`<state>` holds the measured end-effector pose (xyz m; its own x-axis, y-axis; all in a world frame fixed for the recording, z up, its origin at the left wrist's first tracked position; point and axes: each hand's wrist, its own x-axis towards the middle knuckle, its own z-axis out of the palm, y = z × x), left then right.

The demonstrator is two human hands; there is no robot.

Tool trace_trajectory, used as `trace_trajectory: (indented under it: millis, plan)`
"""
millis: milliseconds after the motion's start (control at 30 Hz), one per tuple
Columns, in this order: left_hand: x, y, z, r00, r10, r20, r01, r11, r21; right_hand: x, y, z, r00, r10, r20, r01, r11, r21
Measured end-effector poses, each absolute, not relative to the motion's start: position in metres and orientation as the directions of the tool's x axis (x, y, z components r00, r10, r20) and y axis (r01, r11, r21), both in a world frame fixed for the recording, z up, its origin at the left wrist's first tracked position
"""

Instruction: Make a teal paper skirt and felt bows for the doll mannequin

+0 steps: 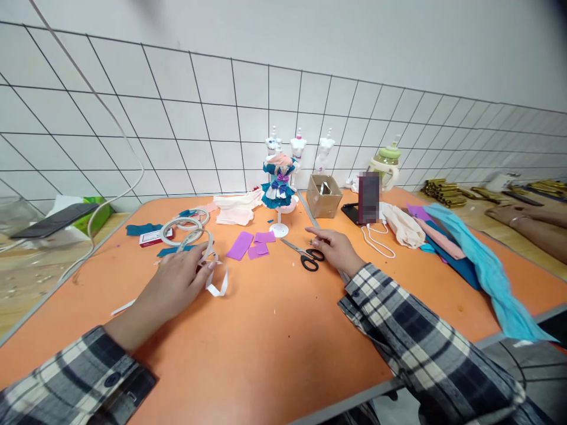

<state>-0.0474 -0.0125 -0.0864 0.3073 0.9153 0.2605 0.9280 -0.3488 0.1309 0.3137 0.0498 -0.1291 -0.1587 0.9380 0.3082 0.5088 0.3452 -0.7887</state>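
Note:
My left hand has its fingers closed on a roll of white tape, whose loose end curls down to the table. More white tape rolls lie just beyond it. Black-handled scissors lie beside my right hand, which rests on the table with its index finger stretched out; some fingertips are hard to make out. Purple fabric pieces lie between the hands. Behind them, a small mannequin wears a teal and white dress with bows.
Other mini mannequins, a cardboard box, a phone on a stand and a green-lidded bottle stand at the back. Pale fabric lies behind the purple pieces. Coloured cloths lie right, near another person's hands.

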Motion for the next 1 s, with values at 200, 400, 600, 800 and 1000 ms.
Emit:
trace_trajectory:
  millis: [200,400,600,800,1000]
  plan:
    - [-0.049,-0.013,-0.098,0.311,0.916,0.253,0.946,-0.325,0.014,0.313,0.039,-0.121,-0.319,0.901,0.293,0.794,0.423,-0.437]
    - [-0.045,-0.011,-0.105,0.257,0.941,0.221,0.955,-0.282,0.092,0.308,0.038,-0.124,-0.440,0.867,0.232,0.795,0.497,-0.348]
    - [-0.045,-0.009,-0.105,0.260,0.941,0.218,0.965,-0.262,-0.019,0.304,0.031,-0.123,-0.355,0.916,0.188,0.846,0.400,-0.352]
    - [-0.041,-0.011,-0.101,0.250,0.952,0.179,0.968,-0.248,-0.031,0.303,0.030,-0.119,-0.386,0.906,0.174,0.847,0.423,-0.323]
    - [-0.039,-0.013,-0.099,0.242,0.945,0.220,0.968,-0.251,0.012,0.307,0.034,-0.122,-0.391,0.910,0.140,0.816,0.413,-0.403]
